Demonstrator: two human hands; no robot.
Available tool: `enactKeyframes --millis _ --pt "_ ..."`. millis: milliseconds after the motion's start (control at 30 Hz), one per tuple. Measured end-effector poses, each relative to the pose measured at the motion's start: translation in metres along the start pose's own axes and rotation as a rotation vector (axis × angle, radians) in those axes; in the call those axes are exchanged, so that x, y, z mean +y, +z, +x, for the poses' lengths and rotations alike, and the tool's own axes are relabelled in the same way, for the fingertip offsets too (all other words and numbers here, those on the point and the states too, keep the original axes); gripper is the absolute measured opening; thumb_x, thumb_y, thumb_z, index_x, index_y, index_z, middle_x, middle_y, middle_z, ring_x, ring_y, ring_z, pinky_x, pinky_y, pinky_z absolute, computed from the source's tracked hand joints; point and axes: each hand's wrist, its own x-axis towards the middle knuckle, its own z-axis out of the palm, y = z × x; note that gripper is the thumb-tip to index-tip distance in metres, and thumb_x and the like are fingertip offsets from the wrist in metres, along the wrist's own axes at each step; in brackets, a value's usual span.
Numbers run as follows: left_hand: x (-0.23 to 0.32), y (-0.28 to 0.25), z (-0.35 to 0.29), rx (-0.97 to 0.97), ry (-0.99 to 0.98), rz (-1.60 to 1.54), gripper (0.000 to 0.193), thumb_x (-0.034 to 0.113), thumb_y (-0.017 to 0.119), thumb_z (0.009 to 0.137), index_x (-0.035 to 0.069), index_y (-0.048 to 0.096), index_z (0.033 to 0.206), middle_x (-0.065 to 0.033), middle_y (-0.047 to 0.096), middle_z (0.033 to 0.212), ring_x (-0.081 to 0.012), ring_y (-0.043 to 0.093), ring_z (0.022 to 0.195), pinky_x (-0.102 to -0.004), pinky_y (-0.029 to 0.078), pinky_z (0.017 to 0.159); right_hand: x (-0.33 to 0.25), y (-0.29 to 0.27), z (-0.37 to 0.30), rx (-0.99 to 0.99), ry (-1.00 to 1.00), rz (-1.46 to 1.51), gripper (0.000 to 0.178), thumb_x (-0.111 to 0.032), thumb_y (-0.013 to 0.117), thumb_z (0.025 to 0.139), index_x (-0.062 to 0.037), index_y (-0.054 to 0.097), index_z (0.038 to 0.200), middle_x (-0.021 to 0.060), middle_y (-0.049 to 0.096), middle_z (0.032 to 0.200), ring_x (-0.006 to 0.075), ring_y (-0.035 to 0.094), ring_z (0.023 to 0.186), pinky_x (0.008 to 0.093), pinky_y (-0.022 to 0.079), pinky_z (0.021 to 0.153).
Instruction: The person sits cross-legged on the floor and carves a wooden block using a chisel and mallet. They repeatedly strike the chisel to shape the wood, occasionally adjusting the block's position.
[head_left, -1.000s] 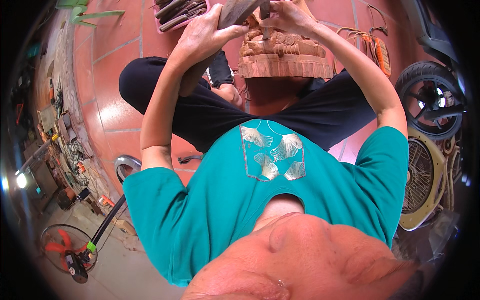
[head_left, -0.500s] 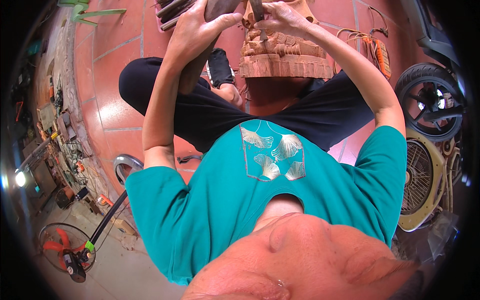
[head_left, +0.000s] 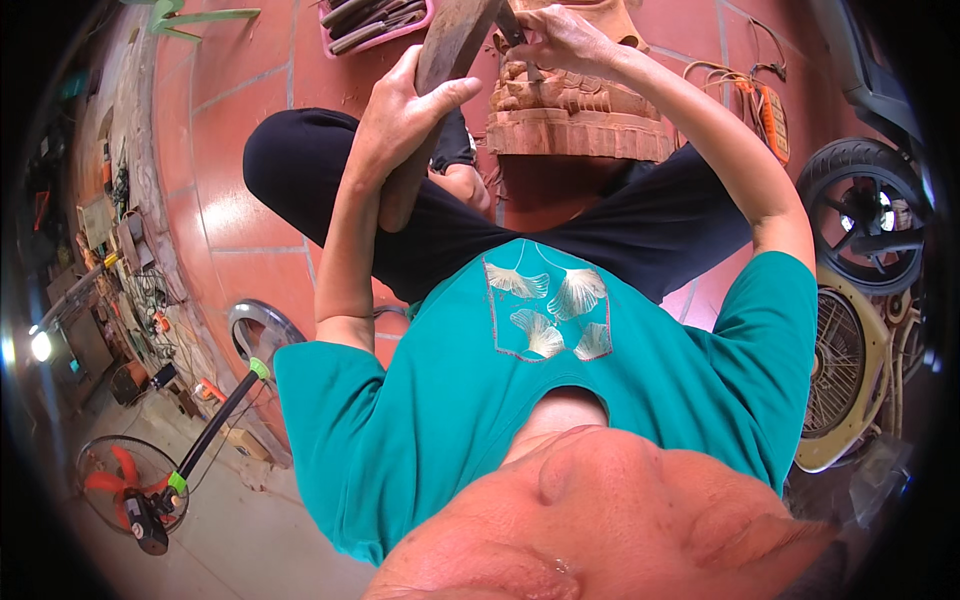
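Observation:
My left hand point(head_left: 405, 125) is wrapped round a long dark wooden mallet point(head_left: 455, 48), whose rounded lower end hangs over my thigh. The mallet's upper part reaches the top edge of the view, right beside the chisel point(head_left: 511, 26); I cannot tell if they touch. My right hand point(head_left: 568, 42) pinches the chisel between its fingers, blade pointing down onto a reddish-brown wood carving point(head_left: 580, 132). The carving has deep relief cuts and a ribbed band along its near side. It lies on the floor between my legs, its far part cut off by the view.
A pink basket point(head_left: 388, 38) of several tools stands beyond my left knee. An orange power strip point(head_left: 770, 120) with cables lies at right, near a wheel point(head_left: 862, 210). A floor fan point(head_left: 130, 485) stands at lower left, and tools and clutter line the left wall.
My left hand and the mallet have come down and nearer to my body, with the mallet's upper part now beside the chisel. The right hand keeps the chisel on the carving.

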Motion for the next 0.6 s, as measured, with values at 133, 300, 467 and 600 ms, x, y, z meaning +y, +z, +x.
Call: enactKeyframes --millis 133,300,467,600 --pt "0.012 -0.004 -0.004 0.134 -0.048 -0.196 0.046 0.033 0.079 0.091 0.0 0.061 0.117 -0.0073 0.071 0.096 -0.0137 0.067 0.079 -0.029 0.056 0.07 -0.008 0.0 0.001 -0.043 -0.005 0.021 0.039 -0.03 0.077 0.087 -0.0031 0.067 0.113 0.0199 0.066 0.08 0.0378 0.07 0.08 0.0468 0.054 0.075" --pt "0.002 0.0 0.002 0.166 0.133 0.08 0.049 0.037 0.077 0.091 -0.001 0.061 0.117 -0.0169 0.074 0.1 -0.0259 0.072 0.09 -0.0364 0.056 0.084 -0.009 0.0 -0.002 -0.006 -0.037 -0.012 0.038 -0.029 0.077 0.087 -0.0029 0.067 0.112 0.0208 0.067 0.081 0.0376 0.07 0.081 0.0467 0.054 0.075" --pt "-0.006 -0.002 0.001 0.004 0.006 0.037 0.061 0.044 0.078 0.09 -0.003 0.06 0.126 -0.0183 0.074 0.104 -0.0251 0.072 0.095 -0.0363 0.055 0.086 -0.017 -0.011 -0.005 0.023 -0.014 0.053 0.032 -0.026 0.075 0.09 -0.0012 0.065 0.107 0.0209 0.069 0.082 0.0365 0.072 0.081 0.047 0.055 0.074" --pt "-0.005 -0.002 -0.002 0.069 0.016 -0.056 0.063 0.045 0.077 0.09 -0.003 0.061 0.128 -0.0159 0.073 0.104 -0.0214 0.071 0.095 -0.0351 0.056 0.085 -0.054 -0.046 -0.008 -0.173 0.297 0.414 0.025 -0.015 0.074 0.093 -0.0043 0.067 0.114 0.0082 0.072 0.084 0.0203 0.072 0.075 0.0383 0.061 0.065"
